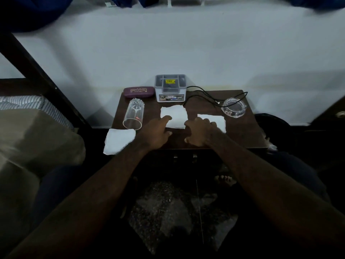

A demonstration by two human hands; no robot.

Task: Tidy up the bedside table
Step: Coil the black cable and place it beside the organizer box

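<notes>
Three white tissues still lie loose: middle tissue (174, 115) at frame centre, right tissue (214, 119) beside it, left tissue (119, 140) hanging off the worktop's (240, 135) lower-left corner. Left hand (155, 132) reaches in, fingers spread, index tip touching the middle tissue; right hand (200, 132) is loosely curled, resting on the right tissue, gripping nothing. Glass (133, 114) lies tipped over. Cable (201, 94) sprawls near the ashtray (234, 107). Spectacle case (139, 92) and organiser box (170, 87) sit at the back. Barely begun, I'd say.
</notes>
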